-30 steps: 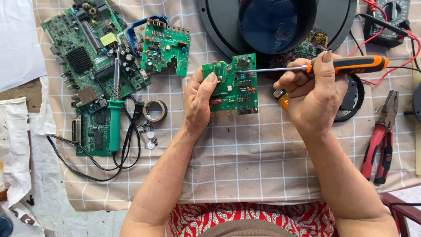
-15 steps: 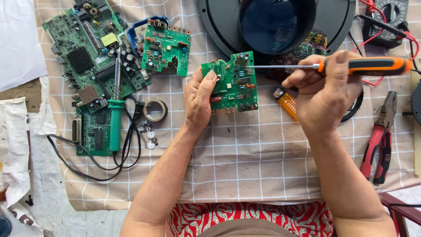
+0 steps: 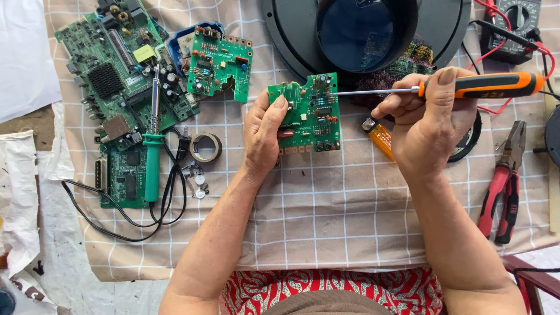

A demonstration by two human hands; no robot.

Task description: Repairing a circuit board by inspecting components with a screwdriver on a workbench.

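My left hand [image 3: 263,135] grips a small green circuit board [image 3: 308,114] by its left edge, thumb on top, holding it over the checked cloth. My right hand [image 3: 429,119] holds a screwdriver [image 3: 466,87] with an orange and black handle. Its thin metal shaft runs left, and the tip touches the board's upper right part. An orange lighter [image 3: 379,135] lies on the cloth just below the shaft, between the board and my right hand.
Several larger green circuit boards [image 3: 114,70] and a green-handled soldering iron [image 3: 153,146] with black cord lie at left, beside a tape roll [image 3: 206,147]. A round black magnifier lamp [image 3: 367,29] sits at top, a multimeter [image 3: 516,26] top right, red pliers [image 3: 504,186] at right.
My right hand has shifted the screwdriver rightward and lifted it; the tip now rests on the board's upper right part. The lighter, earlier under my hand, now lies exposed. My left hand stays put.
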